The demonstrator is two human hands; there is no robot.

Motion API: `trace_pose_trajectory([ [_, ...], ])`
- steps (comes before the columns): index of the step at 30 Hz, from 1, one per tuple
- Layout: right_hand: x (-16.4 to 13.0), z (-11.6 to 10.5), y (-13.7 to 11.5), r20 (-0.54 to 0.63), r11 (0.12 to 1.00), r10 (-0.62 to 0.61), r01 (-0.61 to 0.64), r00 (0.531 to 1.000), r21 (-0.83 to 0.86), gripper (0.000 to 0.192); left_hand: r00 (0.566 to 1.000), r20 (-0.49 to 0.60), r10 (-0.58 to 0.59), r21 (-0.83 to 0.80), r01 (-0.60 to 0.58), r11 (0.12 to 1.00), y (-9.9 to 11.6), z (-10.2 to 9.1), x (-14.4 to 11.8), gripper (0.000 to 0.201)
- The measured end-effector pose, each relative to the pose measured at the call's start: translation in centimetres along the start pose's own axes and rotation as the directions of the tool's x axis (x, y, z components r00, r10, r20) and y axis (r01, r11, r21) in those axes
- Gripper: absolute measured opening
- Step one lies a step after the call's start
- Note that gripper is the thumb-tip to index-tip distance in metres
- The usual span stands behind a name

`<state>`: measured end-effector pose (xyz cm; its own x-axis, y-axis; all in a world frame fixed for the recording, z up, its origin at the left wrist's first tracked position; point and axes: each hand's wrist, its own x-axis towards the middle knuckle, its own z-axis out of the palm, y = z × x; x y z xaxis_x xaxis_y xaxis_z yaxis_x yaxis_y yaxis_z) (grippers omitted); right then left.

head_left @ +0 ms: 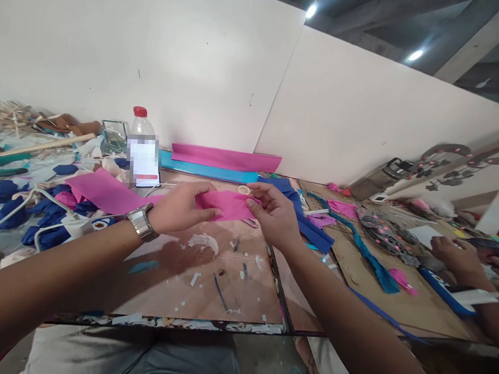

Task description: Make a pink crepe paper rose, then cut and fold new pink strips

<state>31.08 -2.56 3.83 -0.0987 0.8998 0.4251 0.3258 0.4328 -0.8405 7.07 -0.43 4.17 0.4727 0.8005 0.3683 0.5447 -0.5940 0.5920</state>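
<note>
My left hand (179, 207), with a metal watch on its wrist, and my right hand (275, 212) both pinch a pink sheet of foam or felt (228, 203) above the brown worktable (181, 277). The sheet runs left from my hands across the table toward a larger pink piece (106, 193). A small white ring of tape (244, 190) lies just behind the sheet, between my hands.
A plastic bottle with a red cap (143, 148) stands by the white wall. Pink and blue strips (217, 159) lean at the wall's foot. Blue fabric pieces (48, 212) pile at left, blue cloth (309, 227) at right. Another person's hand (455, 254) works at far right.
</note>
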Motion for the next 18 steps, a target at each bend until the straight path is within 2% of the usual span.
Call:
trace_pose_trajectory([
  [3, -0.2, 0.5, -0.3, -0.038, 0.999, -0.038, 0.037, 0.999, -0.034, 0.026, 0.997, 0.067, -0.025, 0.067, 0.021, 0.998, -0.4, 0.0, -0.2, 0.035],
  [5, -0.6, 0.7, 0.0, -0.062, 0.998, -0.050, 0.047, 0.997, -0.049, 0.025, 0.997, 0.073, -0.037, 0.117, 0.028, 0.993, -0.9, 0.2, -0.4, 0.040],
  [9, -1.0, 1.1, 1.9, -0.129, 0.999, 0.006, -0.002, 0.992, 0.035, 0.029, 0.997, 0.064, -0.045, 0.200, 0.032, 0.979, -2.1, 1.0, -0.8, 0.046],
  [13, -1.2, 1.4, 4.0, -0.157, 0.998, 0.038, -0.028, 0.987, 0.064, 0.034, 0.994, 0.100, -0.032, 0.339, -0.004, 0.941, -2.8, 1.9, -1.3, 0.055],
  [15, -1.4, 1.6, 4.5, -0.146, 0.995, 0.056, -0.043, 0.988, 0.091, 0.035, 0.990, 0.129, -0.048, 0.352, 0.000, 0.936, -2.9, 2.3, -1.5, 0.060],
  [18, -1.9, 1.9, 4.9, -0.114, 0.991, 0.064, -0.050, 0.991, 0.127, 0.032, 0.984, 0.165, -0.071, 0.286, 0.021, 0.958, -3.0, 2.3, -1.7, 0.067],
])
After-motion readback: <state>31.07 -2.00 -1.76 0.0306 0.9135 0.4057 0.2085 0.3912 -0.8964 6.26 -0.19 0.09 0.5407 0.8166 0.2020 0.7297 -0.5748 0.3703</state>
